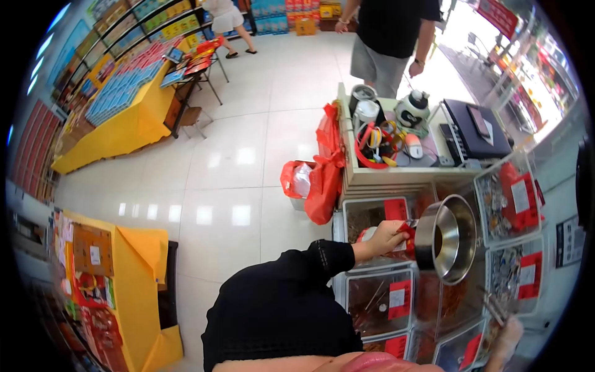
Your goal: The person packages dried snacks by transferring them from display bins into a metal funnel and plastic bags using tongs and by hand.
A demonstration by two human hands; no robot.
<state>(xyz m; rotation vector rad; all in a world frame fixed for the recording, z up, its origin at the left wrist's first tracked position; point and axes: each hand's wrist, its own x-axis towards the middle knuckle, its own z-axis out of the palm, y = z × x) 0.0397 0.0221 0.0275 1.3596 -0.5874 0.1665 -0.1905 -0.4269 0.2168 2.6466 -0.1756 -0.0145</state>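
My left hand (385,238), at the end of a black sleeve, is closed around a red and white plastic bag (401,246). A wide stainless-steel funnel (460,239) sits at the mouth of this bag, tipped so that its bowl faces right. Close to the lower right edge, my right hand (509,338) seems to wear a thin clear glove. It is closed on metal tongs (494,307), which reach up over the food bins. Below the funnel, a bin of reddish-brown food (454,301) is partly visible.
Clear lidded bins (378,297) with red labels surround my hands. A counter (396,177) beyond carries a laptop (476,133), a bottle (412,111) and a red basket. Red bags (326,180) hang at its side. Yellow-draped displays (139,279) stand left. Two people are farther off.
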